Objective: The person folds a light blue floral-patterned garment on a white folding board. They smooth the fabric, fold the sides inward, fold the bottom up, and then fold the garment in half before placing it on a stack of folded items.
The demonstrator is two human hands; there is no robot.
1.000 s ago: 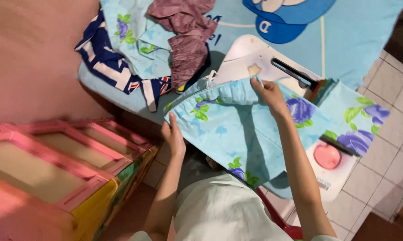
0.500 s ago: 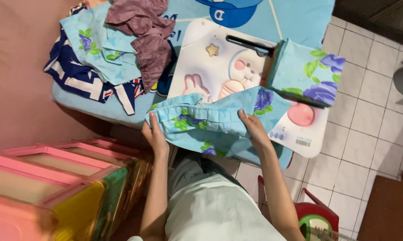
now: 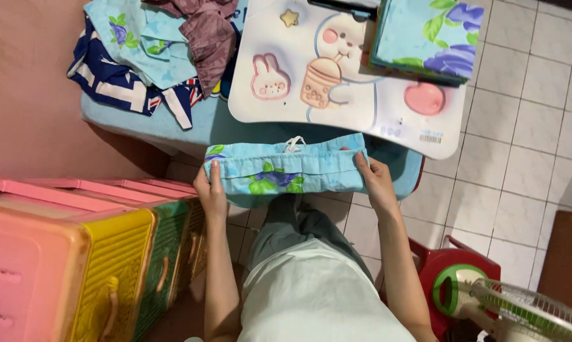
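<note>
My left hand (image 3: 210, 188) and my right hand (image 3: 376, 182) each grip one end of a light blue flowered garment (image 3: 286, 168), folded into a narrow band with a white drawstring at its top edge. It hangs stretched between my hands above my lap, just in front of the mattress edge. Behind it lies a white lap tray (image 3: 336, 73) with cartoon rabbit pictures. A folded stack of the same blue flowered cloth (image 3: 425, 38) sits on the tray's far right corner.
A heap of unfolded clothes (image 3: 153, 57), blue flowered, navy striped and mauve, lies on the blue mattress (image 3: 203, 130) at the left. Pink, yellow and green plastic drawers (image 3: 89, 253) stand at my left. A fan (image 3: 488, 301) and red stool (image 3: 434, 263) are on the tiled floor, right.
The garment went from spread over the tray to folded into a narrow band. My hands drew it back off the tray toward my lap. The tray's pictures are now uncovered.
</note>
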